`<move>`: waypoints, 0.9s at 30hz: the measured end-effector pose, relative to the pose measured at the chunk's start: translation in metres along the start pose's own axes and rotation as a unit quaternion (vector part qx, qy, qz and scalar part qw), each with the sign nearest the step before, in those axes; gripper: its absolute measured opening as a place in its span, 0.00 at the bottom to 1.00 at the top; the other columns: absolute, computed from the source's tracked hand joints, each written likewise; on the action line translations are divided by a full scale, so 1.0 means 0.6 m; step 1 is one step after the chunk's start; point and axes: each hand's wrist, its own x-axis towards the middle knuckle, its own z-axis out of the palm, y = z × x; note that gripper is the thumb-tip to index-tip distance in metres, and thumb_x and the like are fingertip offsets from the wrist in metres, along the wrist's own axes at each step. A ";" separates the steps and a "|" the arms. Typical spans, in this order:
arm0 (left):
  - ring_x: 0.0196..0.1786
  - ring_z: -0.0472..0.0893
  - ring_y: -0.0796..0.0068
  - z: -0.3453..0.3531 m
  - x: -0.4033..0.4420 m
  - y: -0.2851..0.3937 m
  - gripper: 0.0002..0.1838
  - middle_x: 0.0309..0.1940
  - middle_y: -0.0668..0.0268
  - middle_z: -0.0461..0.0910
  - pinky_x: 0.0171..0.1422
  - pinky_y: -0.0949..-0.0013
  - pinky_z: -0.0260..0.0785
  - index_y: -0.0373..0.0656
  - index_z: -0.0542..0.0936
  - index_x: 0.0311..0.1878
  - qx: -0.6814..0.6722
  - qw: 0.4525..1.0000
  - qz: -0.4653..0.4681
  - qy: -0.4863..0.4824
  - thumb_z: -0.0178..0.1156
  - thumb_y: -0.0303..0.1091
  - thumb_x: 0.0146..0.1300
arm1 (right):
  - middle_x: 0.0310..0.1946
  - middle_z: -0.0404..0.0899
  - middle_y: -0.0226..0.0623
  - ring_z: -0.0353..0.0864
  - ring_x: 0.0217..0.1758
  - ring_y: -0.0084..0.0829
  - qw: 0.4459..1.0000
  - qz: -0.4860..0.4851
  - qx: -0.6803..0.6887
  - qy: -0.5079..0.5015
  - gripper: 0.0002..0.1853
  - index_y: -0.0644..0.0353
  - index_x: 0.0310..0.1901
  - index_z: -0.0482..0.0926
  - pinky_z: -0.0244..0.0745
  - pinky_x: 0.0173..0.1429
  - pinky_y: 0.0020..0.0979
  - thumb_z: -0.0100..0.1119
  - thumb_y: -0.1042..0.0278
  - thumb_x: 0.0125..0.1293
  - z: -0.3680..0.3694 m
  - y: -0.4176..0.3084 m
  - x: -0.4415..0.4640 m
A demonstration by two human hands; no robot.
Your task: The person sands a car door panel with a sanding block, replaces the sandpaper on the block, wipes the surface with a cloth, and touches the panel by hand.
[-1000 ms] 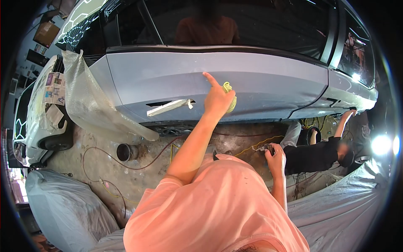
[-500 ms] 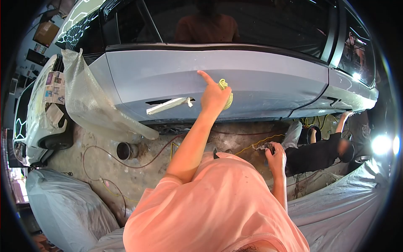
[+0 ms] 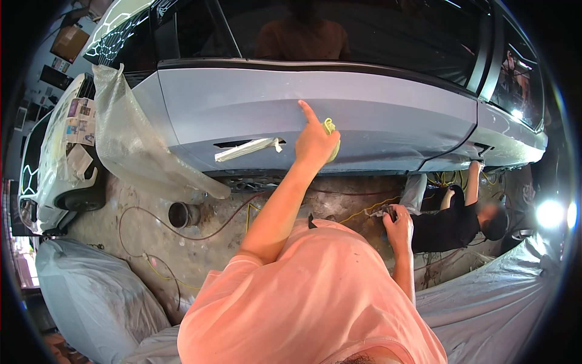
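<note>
My left hand (image 3: 317,142) is at the silver-grey car door (image 3: 376,115), with the index finger stretched out and its tip at the panel's crease. The other fingers are wrapped round a crumpled yellow-green cloth (image 3: 330,127), partly hidden behind the hand. Just left of it, a door handle (image 3: 247,149) is covered in whitish masking material. Low by my right side, my right hand (image 3: 400,227) is closed around a small dark object (image 3: 392,213) whose kind I cannot make out. Some greyish crumpled material shows beside those fingers.
A co-worker in black (image 3: 448,227) is low by the car's right end, one arm raised to the panel. Plastic sheeting (image 3: 124,130) hangs at left near a white car (image 3: 57,164). A dark bucket (image 3: 182,215) and hoses (image 3: 221,232) lie on the floor. Grey covers (image 3: 97,291) drape behind.
My left hand has slid a little to the right along the door with the cloth. The right hand stays put. The co-worker's raised arm has shifted left.
</note>
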 end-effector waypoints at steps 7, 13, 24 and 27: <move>0.47 0.89 0.40 -0.022 0.002 -0.007 0.67 0.44 0.45 0.88 0.56 0.44 0.81 0.32 0.23 0.87 0.013 0.999 -0.046 0.026 0.66 0.42 0.66 | 0.46 0.88 0.50 0.88 0.50 0.52 1.000 -0.001 -0.004 0.007 0.15 0.66 0.52 0.86 0.81 0.57 0.44 0.69 0.68 0.66 0.006 0.003 -0.005; 0.49 0.89 0.40 -0.017 0.003 -0.006 0.66 0.47 0.44 0.88 0.57 0.43 0.81 0.31 0.25 0.87 0.054 0.998 -0.030 0.024 0.66 0.42 0.66 | 0.46 0.88 0.50 0.89 0.50 0.51 1.000 0.005 0.003 -0.001 0.16 0.66 0.52 0.86 0.82 0.57 0.44 0.70 0.68 0.65 0.008 0.004 -0.013; 0.50 0.88 0.39 -0.015 -0.002 0.006 0.65 0.51 0.41 0.86 0.58 0.44 0.81 0.28 0.26 0.87 0.068 0.998 -0.012 0.000 0.65 0.41 0.66 | 0.46 0.87 0.50 0.89 0.49 0.51 1.000 -0.003 -0.005 0.009 0.16 0.65 0.51 0.86 0.82 0.56 0.43 0.70 0.67 0.65 0.017 0.010 -0.012; 0.50 0.88 0.40 -0.016 -0.005 0.005 0.65 0.53 0.42 0.86 0.56 0.44 0.81 0.30 0.26 0.87 0.076 0.997 -0.001 -0.002 0.66 0.40 0.66 | 0.45 0.87 0.50 0.89 0.49 0.51 1.000 -0.009 -0.004 0.014 0.16 0.65 0.51 0.86 0.82 0.55 0.43 0.70 0.67 0.65 0.021 0.011 -0.013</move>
